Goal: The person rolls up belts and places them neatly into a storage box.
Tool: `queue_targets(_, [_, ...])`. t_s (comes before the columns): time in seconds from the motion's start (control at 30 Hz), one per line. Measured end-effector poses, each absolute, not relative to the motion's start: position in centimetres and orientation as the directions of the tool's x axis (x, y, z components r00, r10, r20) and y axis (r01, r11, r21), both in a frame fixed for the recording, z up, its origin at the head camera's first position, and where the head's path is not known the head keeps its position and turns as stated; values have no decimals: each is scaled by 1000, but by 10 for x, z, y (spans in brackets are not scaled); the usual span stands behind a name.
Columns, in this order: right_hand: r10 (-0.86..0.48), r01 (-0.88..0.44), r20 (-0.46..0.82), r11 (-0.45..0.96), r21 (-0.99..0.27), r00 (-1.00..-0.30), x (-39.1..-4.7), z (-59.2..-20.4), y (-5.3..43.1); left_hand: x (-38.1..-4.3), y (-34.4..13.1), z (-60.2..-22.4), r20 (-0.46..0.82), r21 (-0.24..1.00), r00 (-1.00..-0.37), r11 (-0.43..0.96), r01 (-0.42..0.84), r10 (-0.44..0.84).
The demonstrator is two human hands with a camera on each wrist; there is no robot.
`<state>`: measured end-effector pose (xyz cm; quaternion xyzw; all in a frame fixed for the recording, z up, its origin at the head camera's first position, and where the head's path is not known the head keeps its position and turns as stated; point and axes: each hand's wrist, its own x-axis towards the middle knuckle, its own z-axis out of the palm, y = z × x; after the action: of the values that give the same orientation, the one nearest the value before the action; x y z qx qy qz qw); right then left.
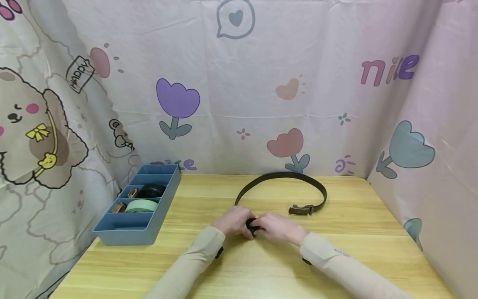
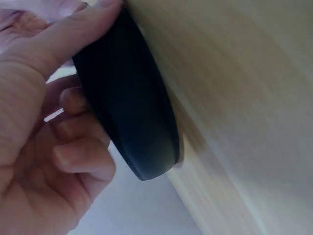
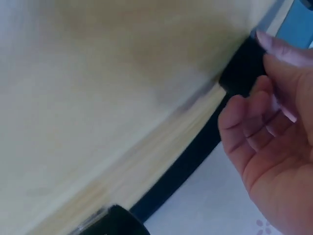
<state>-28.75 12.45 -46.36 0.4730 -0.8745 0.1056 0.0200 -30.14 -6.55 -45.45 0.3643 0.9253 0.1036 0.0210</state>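
A black belt [image 1: 281, 175] lies on the table with its far part in a wide loop. Its dark metal buckle [image 1: 300, 210] rests to the right, beyond the right hand. The near end is wound into a small coil [image 1: 252, 226] between the two hands. My left hand [image 1: 233, 220] grips the coil from the left, with thumb and fingers around it in the left wrist view. From the right, my right hand [image 1: 278, 226] pinches the coil with thumb and fingertips. The loose strap [image 3: 181, 166] runs behind the coil in the right wrist view.
A blue-grey divided box [image 1: 149, 232] stands at the table's left. Its compartments hold a rolled black belt [image 1: 151, 190] and a rolled mint-green belt [image 1: 141, 206], each beside a metallic buckle. Printed cloth [image 1: 231, 83] hangs behind the wooden table [image 1: 261, 274] and along both sides.
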Motion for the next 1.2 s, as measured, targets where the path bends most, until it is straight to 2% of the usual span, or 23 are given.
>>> queue_targets(0.2, [-842,-840,135,481,-249,-522,-288,-463,126,-299,-64,-457,48,177,-759,743,646,649])
queue_targets(0.4, [-865,-865,136,448,-224,-483,-292,-461,131,-297,-68,-454,-18,219,-714,699,680,700])
queue_targets(0.5, [-868,-871,136,448,-201,-478,-293,-461,132,-298,-70,-453,-22,268,-719,697,665,695])
queue_targets(0.63, [-846,-849,111,501,-168,-522,-290,-463,131,-300,-70,-457,17,317,-750,707,632,662])
queue_targets(0.73, [-819,-822,101,550,-145,-565,-287,-462,130,-300,-67,-460,70,294,-772,727,621,632])
queue_targets(0.9, [-826,-833,129,528,-162,-549,-286,-462,128,-300,-62,-464,126,228,-790,758,611,599])
queue_targets(1.2, [-843,-847,128,494,-196,-522,-290,-462,131,-299,-66,-458,27,255,-719,691,676,694])
